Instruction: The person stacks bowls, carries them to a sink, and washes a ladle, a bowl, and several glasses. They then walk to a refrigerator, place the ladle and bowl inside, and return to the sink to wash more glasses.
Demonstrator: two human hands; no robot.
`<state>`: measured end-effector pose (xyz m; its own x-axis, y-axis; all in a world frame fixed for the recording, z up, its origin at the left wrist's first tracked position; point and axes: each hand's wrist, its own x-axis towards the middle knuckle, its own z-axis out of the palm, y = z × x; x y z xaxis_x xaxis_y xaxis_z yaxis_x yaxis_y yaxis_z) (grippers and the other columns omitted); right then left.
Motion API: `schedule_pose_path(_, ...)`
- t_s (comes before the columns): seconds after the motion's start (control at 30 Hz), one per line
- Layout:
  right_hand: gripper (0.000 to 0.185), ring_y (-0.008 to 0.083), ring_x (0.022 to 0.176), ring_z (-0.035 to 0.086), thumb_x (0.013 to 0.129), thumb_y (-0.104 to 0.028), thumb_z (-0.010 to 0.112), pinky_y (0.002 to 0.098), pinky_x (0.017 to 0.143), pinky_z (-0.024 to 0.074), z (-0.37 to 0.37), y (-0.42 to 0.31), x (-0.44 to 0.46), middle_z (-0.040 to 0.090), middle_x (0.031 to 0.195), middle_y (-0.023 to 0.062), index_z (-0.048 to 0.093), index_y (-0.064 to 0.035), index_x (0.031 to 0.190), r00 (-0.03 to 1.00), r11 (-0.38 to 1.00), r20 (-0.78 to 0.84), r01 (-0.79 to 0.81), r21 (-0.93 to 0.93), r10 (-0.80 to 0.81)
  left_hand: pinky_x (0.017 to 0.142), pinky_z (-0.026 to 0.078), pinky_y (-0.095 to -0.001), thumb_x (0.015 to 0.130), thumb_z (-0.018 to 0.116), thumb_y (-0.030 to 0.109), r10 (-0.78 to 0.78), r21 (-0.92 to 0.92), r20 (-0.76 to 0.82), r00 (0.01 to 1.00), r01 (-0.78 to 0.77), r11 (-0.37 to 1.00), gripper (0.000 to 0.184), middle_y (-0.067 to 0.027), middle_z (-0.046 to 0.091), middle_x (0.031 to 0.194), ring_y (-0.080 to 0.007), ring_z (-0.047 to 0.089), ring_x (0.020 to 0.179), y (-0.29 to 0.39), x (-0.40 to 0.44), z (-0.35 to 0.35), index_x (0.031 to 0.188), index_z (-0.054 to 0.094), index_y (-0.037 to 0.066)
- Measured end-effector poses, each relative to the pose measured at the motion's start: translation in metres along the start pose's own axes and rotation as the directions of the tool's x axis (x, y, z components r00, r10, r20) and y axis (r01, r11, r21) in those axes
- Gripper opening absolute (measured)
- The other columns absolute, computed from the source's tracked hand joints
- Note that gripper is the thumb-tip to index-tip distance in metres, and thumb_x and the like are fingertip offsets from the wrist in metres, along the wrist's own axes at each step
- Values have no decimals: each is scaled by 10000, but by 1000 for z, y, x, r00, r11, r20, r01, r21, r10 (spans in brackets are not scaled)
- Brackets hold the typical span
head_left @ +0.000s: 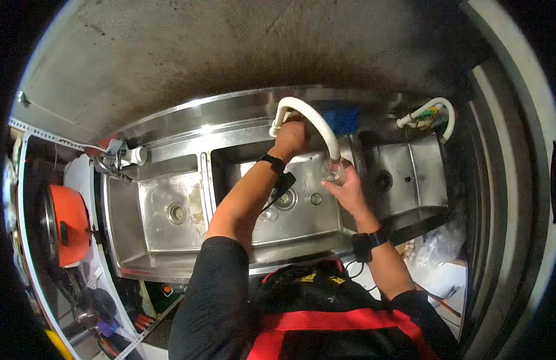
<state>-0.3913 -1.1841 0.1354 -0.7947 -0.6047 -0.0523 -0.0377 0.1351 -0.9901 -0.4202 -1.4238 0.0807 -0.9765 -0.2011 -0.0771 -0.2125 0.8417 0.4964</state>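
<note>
Over the middle sink basin (302, 231) a white curved faucet (314, 117) arches down. My left hand (291, 139) is at the faucet's base, its fingers closed and partly hidden behind the pipe. My right hand (348, 187) is wrapped round a clear glass (332, 172), held right under the faucet's outlet. Another clear round item (269, 212) sits on the basin floor near the drain (284, 199), partly behind my left forearm.
At the left is another basin (164, 228) with a small tap (113, 162); at the right, a third basin (425, 174) with a white faucet (449, 114). A blue cloth (345, 121) lies on the back ledge. An orange pot (71, 225) stands far left.
</note>
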Motion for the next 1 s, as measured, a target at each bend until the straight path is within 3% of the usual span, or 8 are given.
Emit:
schedule_pose_path(0.23, 639, 170, 1058, 567, 698, -54, 802, 312, 933, 446, -4, 34, 8, 613, 1133, 97, 498, -13, 1258, 998, 977, -9, 60, -204, -63, 811, 514, -428, 841, 546, 180, 3, 362, -60, 998, 19, 932, 277, -165, 694, 997, -318, 652, 987, 14, 16, 0, 1063, 685, 93)
schedule_pose_path(0.33, 627, 169, 1046, 569, 697, -80, 806, 317, 924, 447, -4, 25, 8, 621, 1108, 93, 515, -21, 1249, 1000, 994, 2, -13, -112, 14, 830, 500, -382, 867, 515, 188, 359, 735, -265, 895, -53, 676, 345, -185, 639, 1100, -253, 611, 1011, -31, 48, 60, 1151, 620, 24)
schedule_pose_path(0.47, 611, 168, 1057, 565, 700, -90, 807, 319, 926, 448, -8, 27, 6, 616, 1117, 89, 523, -28, 1238, 1000, 989, 4, 25, -148, -25, 1045, 351, -500, 910, 453, 224, -46, 333, -134, 990, 88, 939, 363, -157, 576, 1295, -348, 498, 1232, -14, 68, 44, 1186, 641, 84)
schedule_pose_path(0.5, 605, 167, 1062, 562, 699, -85, 807, 317, 925, 448, -9, 33, 5, 614, 1122, 88, 526, -30, 1232, 1000, 988, 10, 10, -151, -8, 1075, 333, -492, 920, 450, 242, 107, 467, -562, 820, 207, 860, 388, -153, 553, 1325, -339, 494, 1237, -34, 77, 78, 1224, 601, 54)
schedule_pose_path(0.63, 582, 148, 1116, 519, 744, -15, 760, 303, 961, 431, -17, 34, 1, 546, 1191, 56, 477, -23, 1252, 993, 990, 109, -40, -133, 55, 1013, 430, -421, 927, 483, 282, 361, 853, -389, 848, 183, 489, 414, -231, 572, 1261, -327, 560, 1165, -68, 66, 91, 1243, 571, 30)
schedule_pose_path(0.73, 702, 199, 1126, 533, 712, -36, 788, 335, 975, 432, -21, 43, -8, 558, 1227, 91, 423, -28, 1311, 991, 986, 84, -116, 120, 106, 898, 448, -415, 856, 536, 190, -56, 318, 293, 954, -42, 947, 231, -189, 600, 1182, -250, 562, 1125, 43, 0, -37, 991, 681, 70)
schedule_pose_path(0.77, 733, 207, 1139, 528, 718, -27, 780, 341, 986, 429, -24, 48, -11, 546, 1237, 96, 381, -21, 1333, 986, 965, 101, -153, 213, 134, 838, 461, -418, 850, 524, 160, 433, 231, -236, 870, -382, 895, 191, -164, 619, 1040, -284, 576, 1026, 24, -32, -6, 934, 662, 57)
schedule_pose_path(1.0, 736, 169, 1143, 516, 632, -37, 797, 317, 991, 429, -41, 26, -26, 562, 1176, 47, 469, -10, 1291, 760, 926, 611, -361, 114, 221, 843, 487, -413, 780, 568, 179, 812, -25, -89, 577, -816, 577, 229, -165, 614, 1038, -304, 597, 962, 68, -167, -14, 945, 603, 25)
